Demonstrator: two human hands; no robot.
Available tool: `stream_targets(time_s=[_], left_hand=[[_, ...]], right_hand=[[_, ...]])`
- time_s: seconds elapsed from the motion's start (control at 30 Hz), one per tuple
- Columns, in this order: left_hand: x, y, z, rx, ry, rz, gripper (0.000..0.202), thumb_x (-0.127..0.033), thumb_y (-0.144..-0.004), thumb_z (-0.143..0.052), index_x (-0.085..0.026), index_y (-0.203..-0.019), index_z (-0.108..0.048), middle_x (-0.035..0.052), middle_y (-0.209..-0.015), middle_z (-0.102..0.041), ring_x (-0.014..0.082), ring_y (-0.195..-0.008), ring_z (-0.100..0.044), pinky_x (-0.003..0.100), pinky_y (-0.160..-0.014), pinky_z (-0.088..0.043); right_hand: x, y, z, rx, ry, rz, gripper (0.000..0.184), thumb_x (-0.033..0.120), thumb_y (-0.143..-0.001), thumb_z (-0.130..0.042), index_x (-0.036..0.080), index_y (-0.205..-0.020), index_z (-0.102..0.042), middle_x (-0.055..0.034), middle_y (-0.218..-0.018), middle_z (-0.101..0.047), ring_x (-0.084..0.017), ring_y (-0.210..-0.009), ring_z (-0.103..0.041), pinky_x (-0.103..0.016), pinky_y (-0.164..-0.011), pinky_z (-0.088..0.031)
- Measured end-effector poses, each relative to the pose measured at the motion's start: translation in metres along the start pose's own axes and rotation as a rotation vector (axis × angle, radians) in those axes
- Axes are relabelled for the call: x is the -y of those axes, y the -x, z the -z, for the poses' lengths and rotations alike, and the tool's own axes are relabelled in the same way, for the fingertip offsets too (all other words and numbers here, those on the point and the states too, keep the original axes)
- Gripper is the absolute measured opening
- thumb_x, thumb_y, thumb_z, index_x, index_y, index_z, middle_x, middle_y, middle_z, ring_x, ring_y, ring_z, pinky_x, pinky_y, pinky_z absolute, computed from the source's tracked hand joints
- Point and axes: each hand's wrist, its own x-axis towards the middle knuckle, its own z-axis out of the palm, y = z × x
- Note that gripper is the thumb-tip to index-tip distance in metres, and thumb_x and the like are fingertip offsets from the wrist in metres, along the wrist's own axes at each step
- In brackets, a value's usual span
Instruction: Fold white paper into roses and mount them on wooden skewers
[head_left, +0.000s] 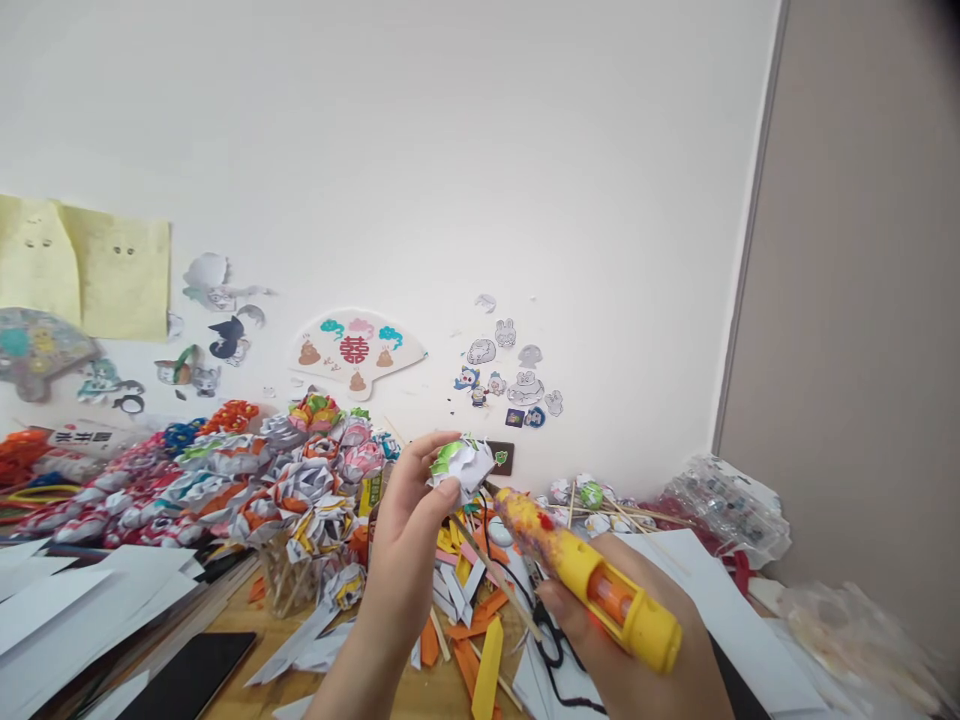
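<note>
My left hand (411,520) pinches a white paper flower (466,468) with green edges between thumb and fingers. A thin wooden stick (504,590) slants down to the right from below the flower. In my right hand (630,620) is a yellow hot glue gun (592,580), its front smeared with purple and red. The gun's tip points up and left, a short way from the flower and apart from it. Folded strips of orange, yellow and white paper (457,590) lie on the table under both hands. Black-handled scissors (551,640) lie partly behind my right hand.
Many finished paper flowers (300,490) are heaped at the left. White paper sheets (82,610) and a black phone (191,675) lie at the front left. More paper sheets (697,570) and a clear plastic package (727,505) are at the right. Stickers (525,385) cover the wall (570,180) behind.
</note>
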Motion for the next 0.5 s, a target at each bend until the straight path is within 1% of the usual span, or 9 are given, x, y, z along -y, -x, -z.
stream_targets(time_s=[0.1, 0.17, 0.23, 0.33, 0.4, 0.43, 0.5], left_hand=[[-0.003, 0.001, 0.001, -0.002, -0.087, -0.067, 0.027, -0.025, -0.071, -0.061, -0.025, -0.099, -0.062, 0.0016, -0.097, -0.062, 0.0210, -0.089, -0.055, 0.026, -0.074, -0.041], [-0.006, 0.002, 0.001, -0.009, -0.117, -0.073, 0.026, -0.025, -0.073, -0.060, -0.025, -0.099, -0.062, 0.0012, -0.096, -0.062, 0.0212, -0.091, -0.055, 0.026, -0.073, -0.041], [-0.009, 0.002, 0.001, -0.030, -0.132, -0.068, 0.025, -0.025, -0.074, -0.060, -0.027, -0.098, -0.062, -0.0001, -0.093, -0.062, 0.0200, -0.088, -0.055, 0.024, -0.070, -0.042], [-0.014, 0.002, 0.002, -0.060, -0.079, -0.059, 0.023, -0.024, -0.074, -0.060, -0.027, -0.096, -0.063, -0.0023, -0.091, -0.062, 0.0165, -0.083, -0.056, 0.021, -0.068, -0.042], [-0.017, 0.002, 0.002, -0.053, -0.001, -0.046, 0.021, -0.024, -0.073, -0.062, -0.027, -0.094, -0.064, -0.0024, -0.092, -0.063, 0.0153, -0.083, -0.057, 0.020, -0.069, -0.043], [-0.018, 0.002, 0.002, -0.042, 0.038, -0.035, 0.020, -0.024, -0.073, -0.062, -0.026, -0.093, -0.065, -0.0020, -0.091, -0.064, 0.0150, -0.083, -0.057, 0.020, -0.069, -0.044], [-0.021, 0.001, 0.002, -0.018, 0.104, -0.004, 0.018, -0.025, -0.074, -0.061, -0.024, -0.092, -0.065, -0.0010, -0.090, -0.066, 0.0148, -0.084, -0.057, 0.020, -0.071, -0.045]], right_hand=[[0.001, 0.000, 0.001, 0.008, 0.004, 0.020, 0.038, 0.052, -0.083, -0.050, 0.022, -0.061, -0.054, 0.0011, -0.052, -0.054, -0.015, -0.046, -0.053, -0.023, -0.041, -0.040], [0.001, -0.001, 0.001, 0.020, 0.037, 0.011, 0.040, 0.053, -0.084, -0.049, 0.022, -0.059, -0.051, 0.0011, -0.051, -0.054, -0.015, -0.046, -0.052, -0.023, -0.041, -0.039], [-0.001, -0.001, -0.001, 0.057, 0.096, -0.012, 0.041, 0.055, -0.083, -0.048, 0.022, -0.058, -0.048, 0.0019, -0.051, -0.053, -0.015, -0.045, -0.051, -0.023, -0.040, -0.037], [-0.007, -0.006, -0.006, 0.155, 0.204, -0.061, 0.039, 0.055, -0.081, -0.051, 0.023, -0.060, -0.046, 0.0025, -0.052, -0.054, -0.015, -0.045, -0.052, -0.023, -0.041, -0.036], [-0.012, -0.010, -0.013, 0.231, 0.287, -0.132, 0.035, 0.052, -0.082, -0.051, 0.023, -0.062, -0.048, 0.0008, -0.056, -0.058, -0.017, -0.049, -0.056, -0.024, -0.043, -0.037], [-0.015, -0.013, -0.017, 0.273, 0.327, -0.169, 0.032, 0.049, -0.083, -0.050, 0.023, -0.064, -0.050, -0.0008, -0.060, -0.060, -0.019, -0.054, -0.058, -0.025, -0.045, -0.038], [-0.024, -0.015, -0.029, 0.385, 0.395, -0.231, 0.020, 0.036, -0.084, -0.051, 0.021, -0.072, -0.055, -0.0052, -0.073, -0.064, -0.023, -0.068, -0.062, -0.028, -0.053, -0.042]])
